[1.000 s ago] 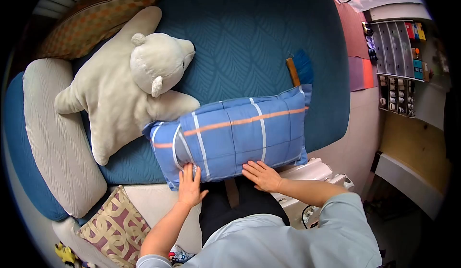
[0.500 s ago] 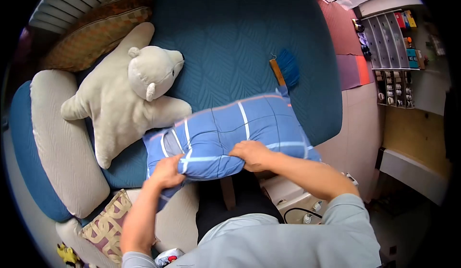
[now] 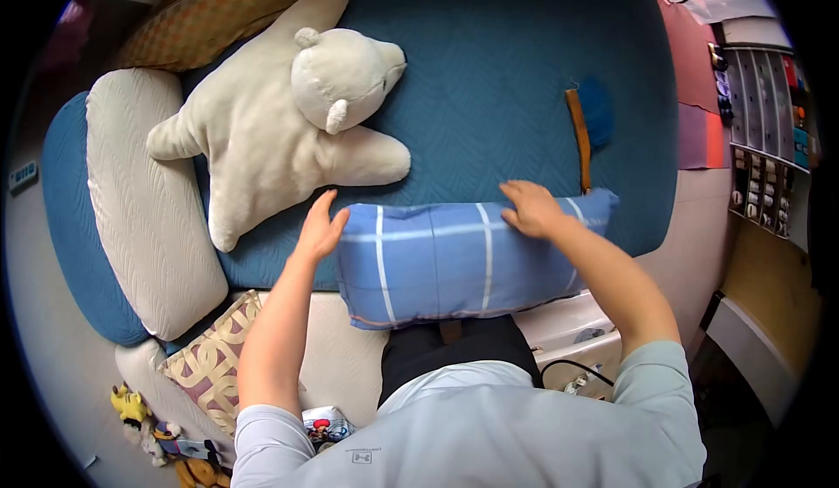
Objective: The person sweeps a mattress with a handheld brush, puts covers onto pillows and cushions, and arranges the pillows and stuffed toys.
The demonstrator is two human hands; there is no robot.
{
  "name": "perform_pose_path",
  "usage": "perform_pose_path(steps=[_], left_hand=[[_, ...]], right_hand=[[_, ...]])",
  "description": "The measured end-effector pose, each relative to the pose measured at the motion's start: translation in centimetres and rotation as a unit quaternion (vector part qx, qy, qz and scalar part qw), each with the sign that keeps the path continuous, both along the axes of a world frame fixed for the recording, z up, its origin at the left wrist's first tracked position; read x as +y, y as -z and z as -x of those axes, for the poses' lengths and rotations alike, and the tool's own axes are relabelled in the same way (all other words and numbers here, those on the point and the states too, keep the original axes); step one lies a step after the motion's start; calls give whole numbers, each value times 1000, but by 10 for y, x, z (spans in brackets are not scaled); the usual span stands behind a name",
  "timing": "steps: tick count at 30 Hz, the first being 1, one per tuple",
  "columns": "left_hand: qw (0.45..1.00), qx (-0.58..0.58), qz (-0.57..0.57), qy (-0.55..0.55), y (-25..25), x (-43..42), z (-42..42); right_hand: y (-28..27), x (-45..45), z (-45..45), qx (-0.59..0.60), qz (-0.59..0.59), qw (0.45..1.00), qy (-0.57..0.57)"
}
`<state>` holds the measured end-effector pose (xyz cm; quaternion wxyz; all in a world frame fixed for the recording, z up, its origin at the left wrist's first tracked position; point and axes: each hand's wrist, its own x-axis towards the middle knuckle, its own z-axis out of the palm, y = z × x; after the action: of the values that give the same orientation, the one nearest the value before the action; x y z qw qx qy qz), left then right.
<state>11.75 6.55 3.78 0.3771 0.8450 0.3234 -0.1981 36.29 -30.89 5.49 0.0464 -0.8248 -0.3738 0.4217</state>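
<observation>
A blue checked pillow (image 3: 459, 265) with white stripes lies lengthwise across the near edge of the bed, right in front of my body. My left hand (image 3: 322, 226) is open beside its upper left corner, thumb and fingers apart; whether it touches the fabric I cannot tell. Over the pillow's far edge, right of the middle, my right hand (image 3: 531, 210) is open with its fingers spread. Close to the left hand rests a large cream plush bear (image 3: 253, 152). Beyond the pillow's right end lies a bed brush (image 3: 579, 138) with a wooden handle and blue bristles.
The bed's blue quilted cover (image 3: 489, 34) stretches away ahead. At the left stand a cream bolster (image 3: 144, 208) and a patterned cushion (image 3: 214, 357). A checkered pillow (image 3: 218, 12) leans at the far left. Shoe racks (image 3: 760, 103) stand at the right; soft toys (image 3: 131, 405) lie lower left.
Both hands have let go of the pillow's near side and moved to its far edge. The pillow has turned, with different stripes now facing up. The whole view has shifted.
</observation>
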Motion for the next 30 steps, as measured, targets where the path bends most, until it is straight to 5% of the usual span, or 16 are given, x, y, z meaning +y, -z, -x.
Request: perform_pose_path(steps=[5, 7, 11, 15, 19, 23, 25, 27, 30], left_hand=[[951, 116, 183, -223, 36, -29, 90], [933, 45, 281, -220, 40, -55, 87], [941, 48, 130, -308, 84, -83, 73], [895, 28, 224, -385, 46, -81, 48], [856, -41, 249, -451, 41, -54, 70], [973, 8, -35, -228, 65, -29, 68], [963, 77, -92, -243, 69, -34, 68], [962, 63, -83, -253, 61, -40, 83], [953, 27, -33, -300, 39, -64, 103]], right_hand=[[-8, 6, 50, -34, -6, 999, -4], [-6, 7, 62, -71, -13, 997, -20], [18, 35, 46, -20, 78, 996, 45], [13, 45, 29, 51, 134, 989, 28], [-40, 64, 16, 35, 71, 997, 17], [32, 69, 33, -144, -97, 982, 74], [35, 54, 33, -201, -151, 964, 85], [14, 39, 17, -186, -170, 963, 98], [-7, -45, -9, -214, -146, 929, 266]])
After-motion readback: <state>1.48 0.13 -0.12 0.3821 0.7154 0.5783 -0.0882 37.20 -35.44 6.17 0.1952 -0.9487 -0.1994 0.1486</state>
